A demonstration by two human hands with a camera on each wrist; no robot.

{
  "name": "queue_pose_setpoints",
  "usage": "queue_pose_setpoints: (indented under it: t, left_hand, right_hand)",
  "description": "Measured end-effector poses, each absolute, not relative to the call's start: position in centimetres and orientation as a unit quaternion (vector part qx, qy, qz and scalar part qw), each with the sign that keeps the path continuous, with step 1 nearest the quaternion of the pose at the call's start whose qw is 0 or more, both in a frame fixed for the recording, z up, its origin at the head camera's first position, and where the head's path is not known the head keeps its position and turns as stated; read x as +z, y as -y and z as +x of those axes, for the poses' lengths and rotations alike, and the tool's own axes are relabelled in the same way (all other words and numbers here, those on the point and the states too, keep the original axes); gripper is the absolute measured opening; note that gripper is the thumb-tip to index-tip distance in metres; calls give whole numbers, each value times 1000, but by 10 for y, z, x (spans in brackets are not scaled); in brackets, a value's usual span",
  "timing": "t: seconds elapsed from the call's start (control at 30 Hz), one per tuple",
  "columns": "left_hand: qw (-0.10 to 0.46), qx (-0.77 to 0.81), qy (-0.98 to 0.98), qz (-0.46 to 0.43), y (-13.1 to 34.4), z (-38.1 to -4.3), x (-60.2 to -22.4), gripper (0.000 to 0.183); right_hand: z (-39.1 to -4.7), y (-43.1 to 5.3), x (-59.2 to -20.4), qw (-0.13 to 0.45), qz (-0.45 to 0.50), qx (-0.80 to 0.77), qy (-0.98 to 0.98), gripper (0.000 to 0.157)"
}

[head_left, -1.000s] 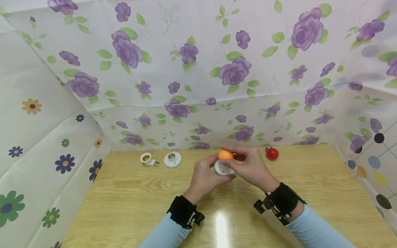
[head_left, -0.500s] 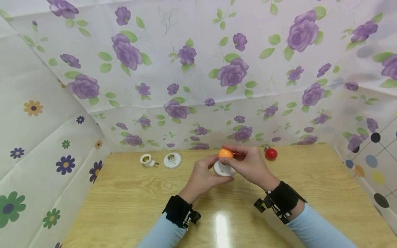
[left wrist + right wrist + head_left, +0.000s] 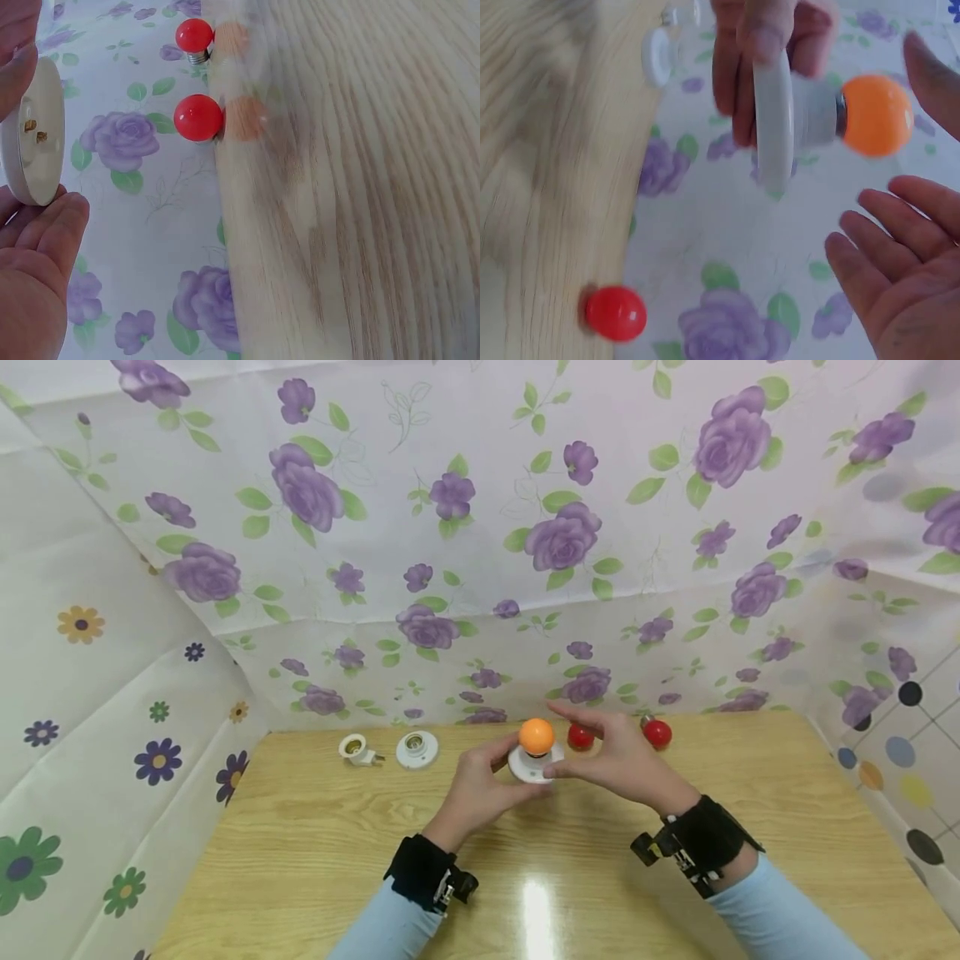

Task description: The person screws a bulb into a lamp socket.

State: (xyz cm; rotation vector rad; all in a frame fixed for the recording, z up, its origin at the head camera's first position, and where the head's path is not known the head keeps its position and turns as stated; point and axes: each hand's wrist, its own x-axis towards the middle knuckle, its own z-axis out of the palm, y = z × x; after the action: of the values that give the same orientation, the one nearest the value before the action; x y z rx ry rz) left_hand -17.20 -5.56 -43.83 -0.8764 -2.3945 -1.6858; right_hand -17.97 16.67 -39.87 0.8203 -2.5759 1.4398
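Bulb-fitting seems to be the step in hand: we see an orange bulb (image 3: 537,737) standing upright in a round white socket (image 3: 524,769), both held up off the wooden tabletop (image 3: 322,860). Our left hand (image 3: 478,787) grips the socket by its rim. Our right hand (image 3: 628,762) is spread beside the bulb, thumb and fingers apart, holding nothing. A thin metal band (image 3: 841,115) shows between bulb and collar, so we judge that the next move calls for closing the right fingers round the bulb and turning it further, with the socket kept steady. The bulb is small, smooth, glossy and unlit. Two brass-coloured screws (image 3: 30,125) show underneath the socket. Two red bulbs lie beyond our right hand, one near (image 3: 581,737), one farther right (image 3: 657,733).
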Motion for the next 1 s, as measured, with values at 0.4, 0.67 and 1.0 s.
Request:
queue_pose_setpoints:
  t: [0.4,0.67,1.0]
  left_hand:
    - [46,-553,787,-269,60,-167,-422,66]
    - [34,-561,778,-281,59,-182,-447,71]
    - [-3,-573,774,-268,56,-174,-435,73]
  right_hand:
    - [-190,-178,-426,-43,258,448,855,93]
    - [-193,-169,-434,-43,275,458,844,76]
    - [-192,-164,-441,-40,274,474,836,66]
